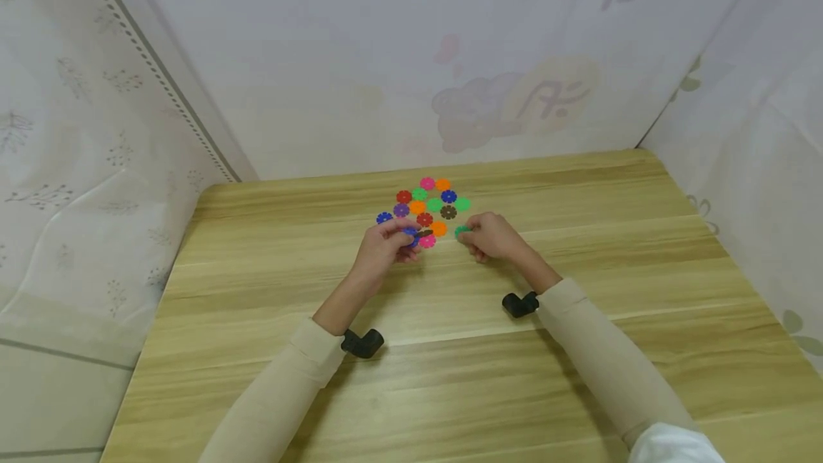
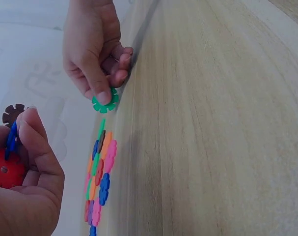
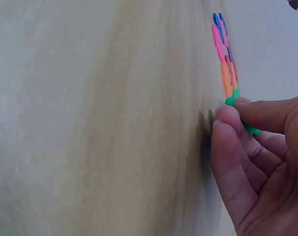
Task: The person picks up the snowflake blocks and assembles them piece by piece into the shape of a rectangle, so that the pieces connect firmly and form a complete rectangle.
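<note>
My left hand (image 1: 378, 250) pinches a blue notched plastic disc (image 2: 12, 139), seen edge-on in the left wrist view. A brown disc (image 2: 12, 114) and a red disc (image 2: 6, 172) meet the blue one and look joined to it, though the fingers partly hide the joints. To the right, my right hand (image 1: 494, 236) pinches a green notched disc (image 2: 112, 102) between thumb and fingers, just above the table. In the right wrist view the thumb covers much of this green disc (image 3: 251, 130). The two hands are apart, on either side of the nearest loose discs.
Several loose notched discs lie flat in a cluster beyond the hands, among them an orange disc (image 1: 443, 184), a purple disc (image 1: 401, 210) and a brown disc (image 1: 448, 212). The wood-grain table (image 1: 450, 391) ends at a pale printed curtain (image 1: 360, 91).
</note>
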`<state>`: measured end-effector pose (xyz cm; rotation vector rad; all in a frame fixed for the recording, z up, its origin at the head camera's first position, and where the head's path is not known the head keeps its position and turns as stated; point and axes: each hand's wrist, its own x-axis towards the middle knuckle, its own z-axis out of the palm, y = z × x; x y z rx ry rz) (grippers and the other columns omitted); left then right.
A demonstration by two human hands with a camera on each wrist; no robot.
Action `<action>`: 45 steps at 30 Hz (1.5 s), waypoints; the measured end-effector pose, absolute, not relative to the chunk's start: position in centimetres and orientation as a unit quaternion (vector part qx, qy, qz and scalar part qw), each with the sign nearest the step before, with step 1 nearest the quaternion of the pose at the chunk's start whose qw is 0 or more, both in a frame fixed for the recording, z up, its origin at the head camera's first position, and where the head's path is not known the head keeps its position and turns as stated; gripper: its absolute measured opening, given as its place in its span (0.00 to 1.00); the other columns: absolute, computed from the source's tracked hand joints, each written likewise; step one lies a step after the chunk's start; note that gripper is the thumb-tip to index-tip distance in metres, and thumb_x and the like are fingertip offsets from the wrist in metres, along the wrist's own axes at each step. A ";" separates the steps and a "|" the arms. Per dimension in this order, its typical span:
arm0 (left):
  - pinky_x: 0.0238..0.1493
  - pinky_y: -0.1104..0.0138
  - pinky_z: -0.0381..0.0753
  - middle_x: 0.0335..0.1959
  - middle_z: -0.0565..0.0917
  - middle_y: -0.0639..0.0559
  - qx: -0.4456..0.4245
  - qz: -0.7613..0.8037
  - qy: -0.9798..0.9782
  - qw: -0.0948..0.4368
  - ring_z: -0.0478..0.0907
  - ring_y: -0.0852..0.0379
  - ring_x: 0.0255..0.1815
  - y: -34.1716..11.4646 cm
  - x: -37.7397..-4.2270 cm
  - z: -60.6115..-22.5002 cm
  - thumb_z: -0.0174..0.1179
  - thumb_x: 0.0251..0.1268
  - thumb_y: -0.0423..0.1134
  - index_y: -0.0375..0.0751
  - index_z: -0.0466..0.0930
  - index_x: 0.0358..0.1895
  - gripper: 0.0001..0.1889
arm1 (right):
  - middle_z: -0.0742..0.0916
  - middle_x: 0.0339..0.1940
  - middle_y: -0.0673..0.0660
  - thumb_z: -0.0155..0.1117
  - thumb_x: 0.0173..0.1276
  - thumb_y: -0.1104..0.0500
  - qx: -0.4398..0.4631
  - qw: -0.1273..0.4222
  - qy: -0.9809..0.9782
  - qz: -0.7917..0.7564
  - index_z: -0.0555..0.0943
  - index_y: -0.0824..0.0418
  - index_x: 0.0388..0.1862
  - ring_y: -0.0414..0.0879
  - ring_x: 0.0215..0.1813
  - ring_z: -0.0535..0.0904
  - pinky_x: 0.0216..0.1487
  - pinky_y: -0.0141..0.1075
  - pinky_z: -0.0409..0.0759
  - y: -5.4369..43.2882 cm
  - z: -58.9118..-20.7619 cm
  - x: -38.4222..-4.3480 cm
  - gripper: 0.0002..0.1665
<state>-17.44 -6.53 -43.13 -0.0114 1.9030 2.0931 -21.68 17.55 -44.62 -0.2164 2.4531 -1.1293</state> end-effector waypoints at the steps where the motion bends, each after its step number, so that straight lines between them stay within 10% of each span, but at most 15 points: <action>1: 0.36 0.62 0.86 0.30 0.83 0.42 -0.006 0.731 0.664 0.156 0.82 0.55 0.24 -6.5 -17.4 -43.1 0.51 0.71 0.29 0.31 0.79 0.51 0.11 | 0.80 0.18 0.55 0.57 0.74 0.57 -0.080 0.212 0.884 -0.408 0.79 0.65 0.33 0.45 0.17 0.77 0.24 0.36 0.82 17.6 -44.6 -21.6 0.13; 9: 0.35 0.65 0.85 0.39 0.80 0.30 -0.018 0.728 0.667 0.157 0.81 0.54 0.25 -6.5 -17.4 -43.1 0.51 0.71 0.29 0.32 0.79 0.50 0.10 | 0.82 0.21 0.58 0.52 0.77 0.56 -0.071 0.222 0.853 -0.466 0.78 0.70 0.36 0.47 0.21 0.78 0.24 0.36 0.81 17.5 -43.3 -21.2 0.18; 45: 0.30 0.72 0.81 0.37 0.79 0.31 -0.004 0.737 0.656 0.160 0.77 0.59 0.24 -5.8 -17.4 -42.9 0.51 0.69 0.29 0.30 0.78 0.46 0.09 | 0.80 0.20 0.55 0.54 0.75 0.55 -0.089 0.290 0.758 -0.578 0.73 0.78 0.39 0.44 0.18 0.73 0.21 0.33 0.77 15.4 -40.8 -20.2 0.22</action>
